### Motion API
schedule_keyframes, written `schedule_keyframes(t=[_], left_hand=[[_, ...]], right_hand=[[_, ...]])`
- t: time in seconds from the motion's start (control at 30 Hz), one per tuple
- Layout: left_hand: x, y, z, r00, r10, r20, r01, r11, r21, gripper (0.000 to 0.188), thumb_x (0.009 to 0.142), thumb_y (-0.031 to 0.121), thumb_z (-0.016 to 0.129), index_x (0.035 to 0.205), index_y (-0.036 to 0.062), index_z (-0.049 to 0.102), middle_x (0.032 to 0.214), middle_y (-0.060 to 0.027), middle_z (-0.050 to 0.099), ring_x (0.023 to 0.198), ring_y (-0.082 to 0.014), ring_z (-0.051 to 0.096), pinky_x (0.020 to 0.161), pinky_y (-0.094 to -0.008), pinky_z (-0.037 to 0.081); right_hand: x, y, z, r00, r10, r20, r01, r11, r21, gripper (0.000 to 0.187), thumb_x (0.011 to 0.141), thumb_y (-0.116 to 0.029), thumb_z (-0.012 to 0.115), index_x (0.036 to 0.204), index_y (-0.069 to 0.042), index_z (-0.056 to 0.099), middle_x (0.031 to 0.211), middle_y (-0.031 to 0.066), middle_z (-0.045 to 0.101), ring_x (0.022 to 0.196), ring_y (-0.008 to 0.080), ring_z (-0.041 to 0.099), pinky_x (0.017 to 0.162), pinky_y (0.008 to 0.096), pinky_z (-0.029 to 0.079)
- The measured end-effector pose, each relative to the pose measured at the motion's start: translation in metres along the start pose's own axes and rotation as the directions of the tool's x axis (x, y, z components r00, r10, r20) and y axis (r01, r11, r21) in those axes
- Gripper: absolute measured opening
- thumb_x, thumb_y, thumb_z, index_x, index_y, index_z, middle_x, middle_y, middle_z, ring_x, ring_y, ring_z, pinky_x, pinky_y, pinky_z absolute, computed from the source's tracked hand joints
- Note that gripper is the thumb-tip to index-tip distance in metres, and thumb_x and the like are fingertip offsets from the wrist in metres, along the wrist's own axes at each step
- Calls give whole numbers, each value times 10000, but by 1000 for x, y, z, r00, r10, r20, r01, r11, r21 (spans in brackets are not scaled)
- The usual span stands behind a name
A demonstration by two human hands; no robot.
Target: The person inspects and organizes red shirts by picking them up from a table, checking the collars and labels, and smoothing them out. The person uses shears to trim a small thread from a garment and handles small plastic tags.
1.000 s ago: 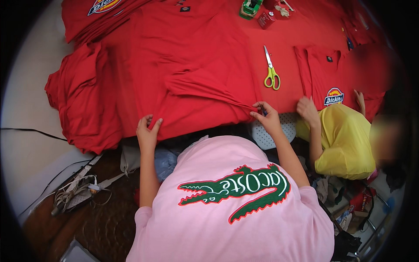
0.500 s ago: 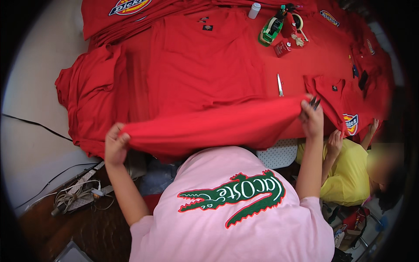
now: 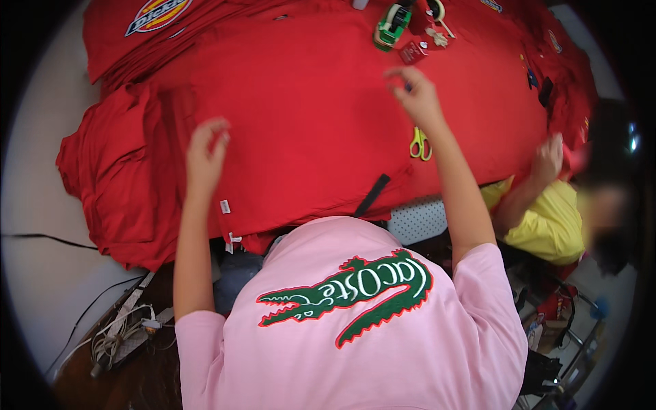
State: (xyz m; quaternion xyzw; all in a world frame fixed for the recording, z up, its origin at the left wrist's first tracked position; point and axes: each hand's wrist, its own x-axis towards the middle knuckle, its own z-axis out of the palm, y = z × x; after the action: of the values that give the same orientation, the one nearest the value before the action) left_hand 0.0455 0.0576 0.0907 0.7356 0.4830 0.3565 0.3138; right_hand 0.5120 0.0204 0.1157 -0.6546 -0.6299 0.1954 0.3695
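Note:
A red T-shirt (image 3: pixel 301 130) lies spread flat on the table before me. My left hand (image 3: pixel 205 154) hovers over its left part, fingers bent and apart, with nothing seen in them. Over the shirt's far right part is my right hand (image 3: pixel 418 102), its thumb and forefinger close together. A small dark tool (image 3: pixel 408 87), which looks like thread snips, is tucked in that hand, mostly hidden by the fingers. Beside my right forearm lie scissors with yellow handles (image 3: pixel 421 145). White labels (image 3: pixel 225 206) and a black strip (image 3: pixel 372 196) show near the shirt's front edge.
Red garments (image 3: pixel 113 171) are heaped at the left, with more stacked far left. A green tape dispenser (image 3: pixel 392 27) and a small red box (image 3: pixel 413 52) stand at the back. A co-worker in yellow (image 3: pixel 547 225) sits at the right. Tangled cables (image 3: pixel 123 335) lie lower left.
The red cloth stretched between my hands is now down flat on the table and let go. Both hands have moved farther over the table. The yellow scissor handles have come into sight.

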Motion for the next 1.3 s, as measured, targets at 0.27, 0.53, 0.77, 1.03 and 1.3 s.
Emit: schedule_keyframes(t=[0.27,0.53,0.77,1.03,1.3], left_hand=[[-219,35,42,985,-114,133,50,910,411,427,872,205,766,1264,75,658,1475,-140,558,1445,-369,452,1221,-535,293],[-209,30,31,986,-96,138,25,896,442,506,825,291,816,1259,85,658,1400,-119,596,1365,-341,514,1185,-508,338],[-200,11,17,974,-215,74,194,955,226,214,942,132,692,1135,48,729,1127,-101,714,1114,-242,661,1038,-372,464],[-117,-13,-35,891,-452,-44,436,878,-199,202,984,180,720,1055,-8,735,930,4,717,859,-59,615,788,-234,491],[-82,-85,-44,902,-414,-126,411,910,-52,216,919,80,743,1126,19,728,1074,-86,722,948,-134,665,856,-287,525]], right_hand=[[-189,22,-33,956,280,92,-273,958,-83,357,820,-60,742,1169,-135,739,1208,91,680,1060,298,690,833,381,568],[-193,15,-10,964,144,222,-50,923,-381,239,920,-45,703,1153,-99,704,1189,52,690,1021,211,706,877,344,561],[-136,14,-35,930,367,28,-358,883,305,117,992,-104,693,1039,4,692,821,-28,619,738,36,504,646,223,433],[-70,8,-38,898,438,52,-419,810,410,203,952,-158,760,1013,33,731,841,6,688,758,66,581,679,257,472],[-65,67,11,899,413,-142,-428,899,-95,262,948,-234,733,1095,-17,725,719,75,629,664,114,585,608,327,463]])
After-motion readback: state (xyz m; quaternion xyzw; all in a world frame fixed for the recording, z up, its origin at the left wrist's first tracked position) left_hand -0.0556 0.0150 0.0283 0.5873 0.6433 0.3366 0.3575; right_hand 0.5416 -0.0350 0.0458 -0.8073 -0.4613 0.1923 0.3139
